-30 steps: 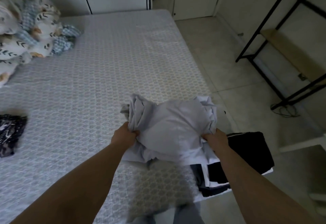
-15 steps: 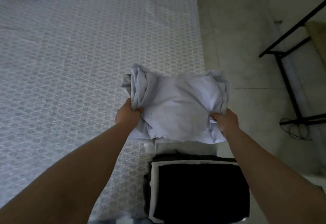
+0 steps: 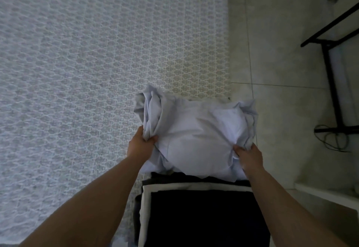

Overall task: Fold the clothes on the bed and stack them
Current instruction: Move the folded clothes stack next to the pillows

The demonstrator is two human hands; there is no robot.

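A folded pale lilac-white garment (image 3: pixel 196 136) is held over the far end of a stack of folded clothes (image 3: pixel 204 213) at the bed's right edge. My left hand (image 3: pixel 140 145) grips the garment's bunched left side. My right hand (image 3: pixel 247 157) grips its right side. The stack's top piece is black, with a white layer and a dark one showing beneath it. The garment hides the stack's far end.
The bed (image 3: pixel 87 72), covered with a grey patterned sheet, fills the left and centre. Pale floor tiles (image 3: pixel 281 62) lie to the right. A black metal rack (image 3: pixel 334 56) with a loose cable at its foot stands on the far right.
The view has tilted further down and right, so the pillows and the dark patterned item are out of frame. Both hands have carried the pale garment over the stack's far end.
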